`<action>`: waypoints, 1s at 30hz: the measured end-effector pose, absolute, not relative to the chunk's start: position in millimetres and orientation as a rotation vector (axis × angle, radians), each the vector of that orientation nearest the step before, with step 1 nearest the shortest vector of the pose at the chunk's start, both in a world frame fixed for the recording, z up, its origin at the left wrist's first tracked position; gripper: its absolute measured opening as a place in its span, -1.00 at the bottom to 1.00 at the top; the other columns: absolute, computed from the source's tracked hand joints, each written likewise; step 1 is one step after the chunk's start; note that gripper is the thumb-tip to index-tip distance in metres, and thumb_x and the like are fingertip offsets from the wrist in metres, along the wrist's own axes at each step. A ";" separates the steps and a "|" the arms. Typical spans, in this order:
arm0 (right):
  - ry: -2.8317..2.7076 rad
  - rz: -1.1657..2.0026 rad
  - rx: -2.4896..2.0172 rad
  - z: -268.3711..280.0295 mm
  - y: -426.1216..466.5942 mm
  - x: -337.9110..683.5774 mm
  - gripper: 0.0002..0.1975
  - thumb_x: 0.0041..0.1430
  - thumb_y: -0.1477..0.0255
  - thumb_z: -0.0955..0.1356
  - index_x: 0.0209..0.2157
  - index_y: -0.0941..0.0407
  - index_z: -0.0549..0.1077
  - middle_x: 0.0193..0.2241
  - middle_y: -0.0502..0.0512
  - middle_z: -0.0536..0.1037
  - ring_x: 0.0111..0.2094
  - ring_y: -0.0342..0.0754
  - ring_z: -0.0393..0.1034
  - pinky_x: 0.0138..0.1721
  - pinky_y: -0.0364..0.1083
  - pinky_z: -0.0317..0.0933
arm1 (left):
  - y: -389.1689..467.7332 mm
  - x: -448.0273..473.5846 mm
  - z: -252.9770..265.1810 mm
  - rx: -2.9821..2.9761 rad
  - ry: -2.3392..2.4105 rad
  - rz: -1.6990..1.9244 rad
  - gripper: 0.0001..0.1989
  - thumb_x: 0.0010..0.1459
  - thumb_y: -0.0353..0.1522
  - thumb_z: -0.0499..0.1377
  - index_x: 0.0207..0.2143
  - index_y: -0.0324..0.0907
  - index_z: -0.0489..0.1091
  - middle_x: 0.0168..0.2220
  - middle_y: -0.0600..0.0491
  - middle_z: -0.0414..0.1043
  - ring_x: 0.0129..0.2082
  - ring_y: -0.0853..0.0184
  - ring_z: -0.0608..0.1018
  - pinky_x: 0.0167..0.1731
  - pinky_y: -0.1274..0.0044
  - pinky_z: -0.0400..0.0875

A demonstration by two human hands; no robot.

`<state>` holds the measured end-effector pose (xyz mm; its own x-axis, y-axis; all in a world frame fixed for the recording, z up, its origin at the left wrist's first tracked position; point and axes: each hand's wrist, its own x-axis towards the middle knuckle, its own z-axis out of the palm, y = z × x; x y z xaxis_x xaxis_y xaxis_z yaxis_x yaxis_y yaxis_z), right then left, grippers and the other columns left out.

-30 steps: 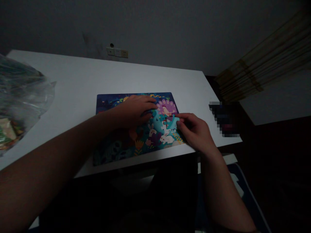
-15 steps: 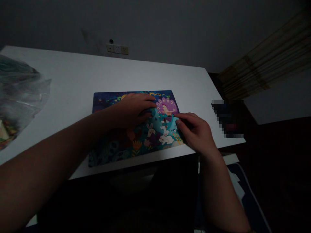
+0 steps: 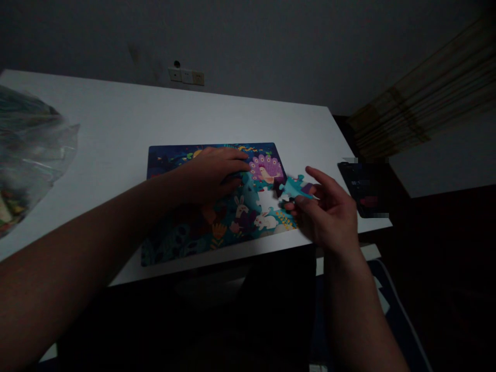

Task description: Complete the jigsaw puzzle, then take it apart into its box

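A colourful jigsaw puzzle (image 3: 248,235) with a purple peacock and white rabbits lies flat on the white table. Bare white shows through a piece-shaped gap in its right part. My left hand (image 3: 215,168) rests palm down on the puzzle's upper middle, fingers stretched to the right, covering part of the picture. Between thumb and fingers, my right hand (image 3: 329,209) grips a teal puzzle piece (image 3: 294,188), tilted and raised off the puzzle just right of the gap.
The white table (image 3: 240,116) runs back to a grey wall with sockets (image 3: 186,77). A clear plastic bag (image 3: 42,134) with coloured contents lies at the left. A dark, partly pixelated flat object (image 3: 362,188) sits by the right edge, near a striped curtain (image 3: 411,108).
My right hand has lifted the teal puzzle piece out and moved it to the right, tilting it and exposing the white gap. The left hand has stayed in place.
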<state>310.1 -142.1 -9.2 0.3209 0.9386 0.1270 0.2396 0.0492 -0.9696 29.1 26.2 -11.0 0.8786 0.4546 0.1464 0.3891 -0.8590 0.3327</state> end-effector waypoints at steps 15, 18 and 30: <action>-1.876 0.457 -1.660 0.5 -125.5 302.2 -0.73 0.48 0.31 0.44 0.10 -0.02 0.74 -0.12 0.14 0.73 -0.03 0.13 0.55 0.06 0.19 0.39 | 23.0 30.0 -11.4 2.766 0.647 0.317 -0.52 0.51 -0.23 0.11 0.37 -0.11 0.51 0.51 -0.13 0.41 0.45 0.04 0.47 0.44 0.14 0.34; -1.916 0.449 -1.627 0.9 -125.2 302.2 -0.78 0.45 0.35 0.44 0.01 -0.01 0.76 -0.11 0.16 0.70 0.00 0.16 0.53 0.08 0.20 0.37 | 23.9 29.6 -13.4 2.763 0.652 0.323 -0.52 0.51 -0.22 0.11 0.37 -0.09 0.51 0.50 -0.13 0.41 0.44 0.01 0.48 0.43 0.11 0.36; -1.952 0.093 -1.512 1.7 -153.7 290.6 -0.83 0.47 0.42 0.42 -0.03 0.04 0.70 -0.11 0.17 0.71 -0.04 0.13 0.59 0.00 0.14 0.45 | 24.6 29.0 -12.6 2.752 0.627 0.349 -0.52 0.51 -0.26 0.13 0.38 -0.09 0.51 0.47 -0.12 0.45 0.41 0.03 0.52 0.40 0.11 0.40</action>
<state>290.6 -153.7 1.7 -0.1159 0.8855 0.4500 0.8385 0.3300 -0.4335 29.0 24.6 -12.6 0.8756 0.4531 0.1674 0.3812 -0.8610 0.3368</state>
